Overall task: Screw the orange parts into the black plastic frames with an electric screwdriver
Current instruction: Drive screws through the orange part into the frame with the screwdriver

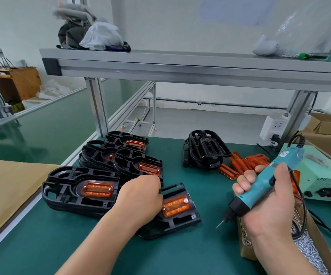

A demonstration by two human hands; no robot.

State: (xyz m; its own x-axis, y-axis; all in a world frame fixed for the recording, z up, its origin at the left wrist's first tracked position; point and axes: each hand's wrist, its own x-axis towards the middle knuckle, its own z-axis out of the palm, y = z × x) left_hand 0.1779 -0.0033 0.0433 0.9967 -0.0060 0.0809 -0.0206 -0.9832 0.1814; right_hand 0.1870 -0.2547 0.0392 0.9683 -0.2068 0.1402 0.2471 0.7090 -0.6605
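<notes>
The right hand [264,197] has its fingers wrapped fully round the teal screwdriver [260,186], whose bit is angled down-left over the green table [210,255], beside a screw box [244,246]. The left hand [140,197] curls its fingers over the frame [180,221]. It is black and lies flat mid-table, with a ribbed, translucent orange part [176,207] seated in it. A pile [77,192] of like frames lies just left.
</notes>
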